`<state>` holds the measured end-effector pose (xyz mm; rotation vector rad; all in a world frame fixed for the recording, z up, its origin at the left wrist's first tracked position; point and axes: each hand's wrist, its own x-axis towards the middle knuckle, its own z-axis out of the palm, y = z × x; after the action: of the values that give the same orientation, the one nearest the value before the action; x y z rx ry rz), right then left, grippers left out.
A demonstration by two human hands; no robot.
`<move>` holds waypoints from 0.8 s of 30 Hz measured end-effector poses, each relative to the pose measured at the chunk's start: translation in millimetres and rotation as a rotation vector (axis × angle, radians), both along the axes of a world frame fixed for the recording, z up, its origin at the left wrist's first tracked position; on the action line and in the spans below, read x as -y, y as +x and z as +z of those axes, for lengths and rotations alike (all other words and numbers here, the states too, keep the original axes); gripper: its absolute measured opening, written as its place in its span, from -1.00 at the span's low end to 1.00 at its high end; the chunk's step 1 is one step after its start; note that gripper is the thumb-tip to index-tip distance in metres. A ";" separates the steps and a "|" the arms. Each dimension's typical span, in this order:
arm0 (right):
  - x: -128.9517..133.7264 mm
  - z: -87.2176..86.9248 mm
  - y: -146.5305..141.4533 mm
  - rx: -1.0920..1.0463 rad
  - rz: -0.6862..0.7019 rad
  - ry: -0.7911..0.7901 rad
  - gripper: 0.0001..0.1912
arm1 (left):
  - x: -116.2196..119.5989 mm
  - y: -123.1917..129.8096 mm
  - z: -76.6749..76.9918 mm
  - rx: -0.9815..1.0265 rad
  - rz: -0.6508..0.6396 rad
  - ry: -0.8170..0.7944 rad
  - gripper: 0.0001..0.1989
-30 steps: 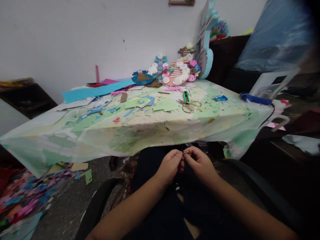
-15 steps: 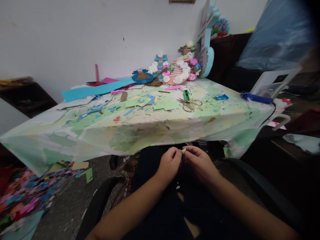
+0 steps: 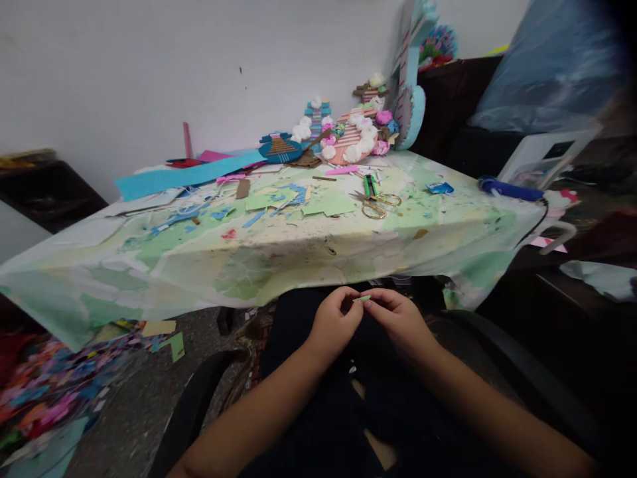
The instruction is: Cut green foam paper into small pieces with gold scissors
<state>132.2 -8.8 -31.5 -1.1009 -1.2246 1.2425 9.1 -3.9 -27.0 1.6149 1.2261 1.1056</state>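
A small light-green piece of paper [image 3: 365, 298] is pinched between the fingertips of both hands, just above my lap. My left hand [image 3: 339, 316] is closed on its left end, thumb and forefinger together. On the other end, my right hand [image 3: 397, 319] grips with thumb and forefinger, and the two hands' fingertips touch or nearly touch. Beyond them on the table lie gold-handled scissors [image 3: 374, 209], a green utility knife [image 3: 369, 185] and cut sheets of light-green paper [image 3: 329, 202].
A patterned cloth [image 3: 279, 255] covers the table and hangs over its front edge. Paper instrument-shaped crafts [image 3: 351, 141] lean at the back. A blue glue gun [image 3: 511, 190] lies at the right edge. Colourful paper scraps [image 3: 47, 392] heap on the floor at left.
The green piece has turned to a flatter, thinner-looking angle between my fingers. Both hands stay together in nearly the same place, and the view has shifted slightly.
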 end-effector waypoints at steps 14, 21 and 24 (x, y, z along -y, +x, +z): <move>-39.0 59.0 27.0 0.865 0.057 0.487 -0.83 | -10.3 -9.3 13.2 0.186 0.014 -0.172 -0.86; -158.8 108.9 35.0 1.554 -0.240 0.358 -0.68 | -17.6 -19.0 25.0 0.466 0.206 -0.180 -0.84; -196.0 102.8 33.0 1.582 -0.184 0.290 -0.71 | -18.1 -21.6 30.1 0.507 0.211 -0.192 -0.83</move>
<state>165.2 187.1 71.4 -1.9457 -2.2049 -0.2239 -12.5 14.2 3.0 0.9920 1.1299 1.3776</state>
